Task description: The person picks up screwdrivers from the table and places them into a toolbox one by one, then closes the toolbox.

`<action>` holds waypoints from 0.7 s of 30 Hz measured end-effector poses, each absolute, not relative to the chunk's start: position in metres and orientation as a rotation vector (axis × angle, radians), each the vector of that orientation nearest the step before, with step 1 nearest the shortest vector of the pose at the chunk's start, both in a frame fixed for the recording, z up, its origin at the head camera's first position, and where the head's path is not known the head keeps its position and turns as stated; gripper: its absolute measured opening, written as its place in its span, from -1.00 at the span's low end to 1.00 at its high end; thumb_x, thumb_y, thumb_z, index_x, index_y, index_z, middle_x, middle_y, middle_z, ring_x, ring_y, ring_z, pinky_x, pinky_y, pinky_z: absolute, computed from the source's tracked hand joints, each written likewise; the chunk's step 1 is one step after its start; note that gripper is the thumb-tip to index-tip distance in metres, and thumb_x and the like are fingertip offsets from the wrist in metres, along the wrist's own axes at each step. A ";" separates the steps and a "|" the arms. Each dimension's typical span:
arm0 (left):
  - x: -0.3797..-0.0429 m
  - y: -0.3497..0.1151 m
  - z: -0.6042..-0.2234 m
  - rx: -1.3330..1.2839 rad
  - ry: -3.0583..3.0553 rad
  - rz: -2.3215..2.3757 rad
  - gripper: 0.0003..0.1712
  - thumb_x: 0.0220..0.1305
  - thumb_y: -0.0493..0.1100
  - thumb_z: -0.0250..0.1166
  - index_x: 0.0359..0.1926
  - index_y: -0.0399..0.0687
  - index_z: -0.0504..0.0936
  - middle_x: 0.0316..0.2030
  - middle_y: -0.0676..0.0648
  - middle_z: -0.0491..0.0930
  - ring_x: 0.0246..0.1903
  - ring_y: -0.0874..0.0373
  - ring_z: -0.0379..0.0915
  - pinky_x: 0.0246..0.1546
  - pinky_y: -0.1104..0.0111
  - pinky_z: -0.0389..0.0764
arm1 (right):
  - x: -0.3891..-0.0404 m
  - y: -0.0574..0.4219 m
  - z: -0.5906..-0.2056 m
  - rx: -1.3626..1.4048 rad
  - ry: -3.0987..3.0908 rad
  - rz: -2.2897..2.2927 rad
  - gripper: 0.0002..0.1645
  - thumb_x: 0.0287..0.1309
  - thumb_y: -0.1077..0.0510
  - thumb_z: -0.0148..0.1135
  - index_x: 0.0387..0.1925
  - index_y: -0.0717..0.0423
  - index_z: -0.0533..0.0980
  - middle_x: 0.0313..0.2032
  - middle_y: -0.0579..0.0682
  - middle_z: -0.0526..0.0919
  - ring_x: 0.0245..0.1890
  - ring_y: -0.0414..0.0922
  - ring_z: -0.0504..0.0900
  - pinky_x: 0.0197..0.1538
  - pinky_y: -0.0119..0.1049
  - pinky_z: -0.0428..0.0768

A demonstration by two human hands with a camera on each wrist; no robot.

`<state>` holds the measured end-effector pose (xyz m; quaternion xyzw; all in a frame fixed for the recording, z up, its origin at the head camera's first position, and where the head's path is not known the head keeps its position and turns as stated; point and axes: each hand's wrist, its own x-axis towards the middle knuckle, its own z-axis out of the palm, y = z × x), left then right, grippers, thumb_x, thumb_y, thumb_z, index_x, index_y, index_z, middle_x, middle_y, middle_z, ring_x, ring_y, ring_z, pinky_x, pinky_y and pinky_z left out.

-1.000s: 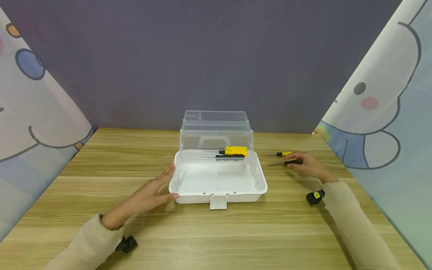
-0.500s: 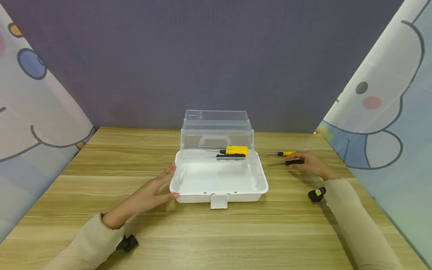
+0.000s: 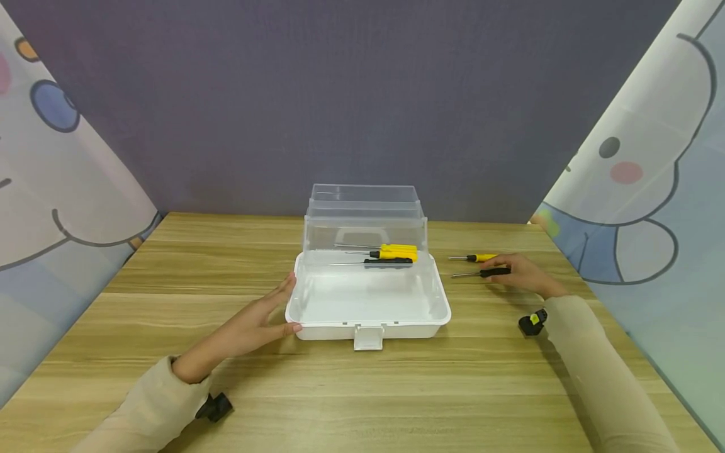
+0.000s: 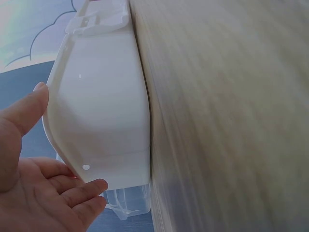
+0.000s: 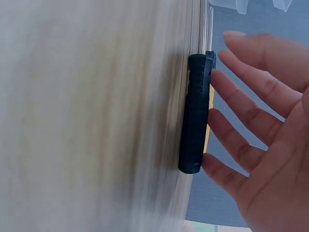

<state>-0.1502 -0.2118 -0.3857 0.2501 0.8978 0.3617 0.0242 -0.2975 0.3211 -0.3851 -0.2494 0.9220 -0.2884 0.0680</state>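
A white toolbox point(image 3: 323, 332) stands on the table with its clear lid point(image 3: 362, 211) raised. My left hand point(image 3: 243, 330) rests against its left side, thumb at the front corner and fingers along the end wall, as the left wrist view also shows. To the right of the box lies a black-handled screwdriver point(image 3: 494, 272), shaft pointing left. Beside its handle is my right hand point(image 3: 523, 277), fingers spread with their tips right at the handle point(image 5: 195, 116) in the right wrist view. A yellow-handled screwdriver point(image 3: 480, 258) lies just behind, its handle end partly hidden by that hand.
Across the back of the toolbox lie two yellow-handled screwdrivers point(image 3: 396, 251) and another with a black handle point(image 3: 387, 263). The latch point(image 3: 368, 338) hangs down in front. A dark wall panel point(image 3: 362, 107) rises behind the wooden table point(image 3: 362, 402).
Both hands keep nearly the same places. The whole scene shifts very slightly to the right in the head view; the toolbox and screwdrivers stay put.
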 end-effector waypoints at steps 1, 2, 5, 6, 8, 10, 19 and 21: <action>-0.150 -0.212 -0.386 0.774 2.777 1.119 0.03 0.22 0.08 0.27 0.43 -0.33 -0.11 0.44 -0.27 -0.20 0.40 -0.24 -0.22 0.30 -0.13 -0.05 | -0.298 0.321 -0.385 -0.754 2.774 -0.867 -0.61 0.18 0.19 0.25 0.03 0.28 0.54 0.07 0.31 0.52 0.05 0.22 0.45 -0.07 -0.04 0.49; -0.150 -0.212 -0.385 0.774 2.777 1.120 0.03 0.22 0.08 0.27 0.43 -0.33 -0.11 0.44 -0.27 -0.20 0.40 -0.24 -0.22 0.30 -0.14 -0.05 | -0.298 0.322 -0.385 -0.763 2.773 -0.862 -0.61 0.18 0.19 0.25 0.03 0.29 0.54 0.07 0.31 0.52 0.07 0.24 0.44 -0.03 -0.01 0.49; -0.150 -0.212 -0.385 0.772 2.773 1.123 0.03 0.22 0.09 0.27 0.43 -0.33 -0.11 0.44 -0.28 -0.20 0.40 -0.24 -0.23 0.30 -0.14 -0.04 | -0.300 0.323 -0.386 -0.776 2.766 -0.865 -0.62 0.18 0.22 0.25 0.02 0.29 0.54 0.06 0.30 0.53 0.08 0.25 0.44 0.01 0.07 0.46; -0.150 -0.212 -0.385 0.773 2.772 1.123 0.03 0.22 0.09 0.27 0.43 -0.33 -0.11 0.44 -0.29 -0.20 0.40 -0.24 -0.23 0.30 -0.14 -0.04 | -0.301 0.323 -0.386 -0.777 2.764 -0.871 -0.63 0.18 0.23 0.25 0.01 0.30 0.54 0.06 0.30 0.53 0.08 0.24 0.44 0.02 0.08 0.45; -0.150 -0.212 -0.386 0.773 2.771 1.120 0.04 0.22 0.09 0.27 0.43 -0.33 -0.11 0.44 -0.28 -0.21 0.40 -0.23 -0.23 0.30 -0.13 -0.04 | -0.302 0.324 -0.386 -0.787 2.768 -0.859 -0.64 0.17 0.25 0.25 0.01 0.29 0.55 0.04 0.29 0.55 0.06 0.22 0.45 0.02 0.06 0.46; -0.150 -0.212 -0.386 0.775 2.770 1.120 0.03 0.22 0.09 0.26 0.43 -0.33 -0.12 0.44 -0.28 -0.21 0.40 -0.22 -0.24 0.30 -0.13 -0.05 | -0.302 0.325 -0.386 -0.786 2.769 -0.850 -0.65 0.16 0.26 0.25 0.00 0.28 0.56 0.02 0.29 0.56 -0.01 0.15 0.49 -0.05 -0.06 0.49; -0.150 -0.212 -0.386 0.778 2.769 1.123 0.03 0.23 0.08 0.26 0.43 -0.33 -0.12 0.44 -0.29 -0.21 0.40 -0.25 -0.24 0.29 -0.14 -0.05 | -0.305 0.331 -0.388 -0.779 2.782 -0.805 -0.64 0.14 0.28 0.27 0.00 0.28 0.57 0.04 0.32 0.55 -0.10 0.05 0.49 -0.26 -0.33 0.44; -0.150 -0.212 -0.386 0.779 2.770 1.122 0.03 0.23 0.08 0.26 0.43 -0.33 -0.12 0.43 -0.31 -0.20 0.40 -0.25 -0.24 0.29 -0.15 -0.05 | -0.305 0.333 -0.390 -0.779 2.788 -0.792 -0.64 0.14 0.30 0.26 0.00 0.29 0.56 0.05 0.33 0.54 -0.02 0.12 0.49 -0.17 -0.25 0.49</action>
